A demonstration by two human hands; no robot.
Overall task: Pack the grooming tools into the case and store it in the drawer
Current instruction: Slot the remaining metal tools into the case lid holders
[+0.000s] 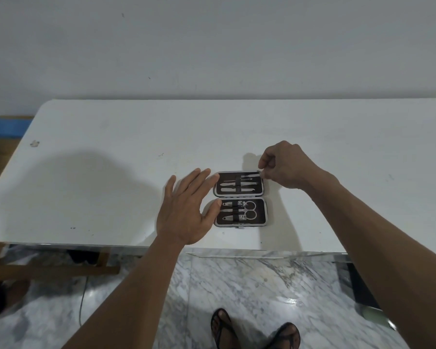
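A small dark grooming case point(239, 198) with a silver rim lies open flat on the white table point(111, 172), near its front edge. Its far half holds several thin metal tools point(239, 183) under a strap. The near half holds nail clippers and scissors point(239, 210). My left hand point(186, 210) hovers spread at the case's left side, fingertips at its left rim, holding nothing. My right hand point(285, 165) is curled at the far right corner of the case, thumb and forefinger pinched at the rim there; whether they grip the rim or a tool's end I cannot tell.
The table stands against a pale wall. Below its front edge is marble floor with my sandalled feet point(254, 331). A wooden frame point(48, 268) and a cable point(82, 298) lie under the table's left side. No drawer is in view.
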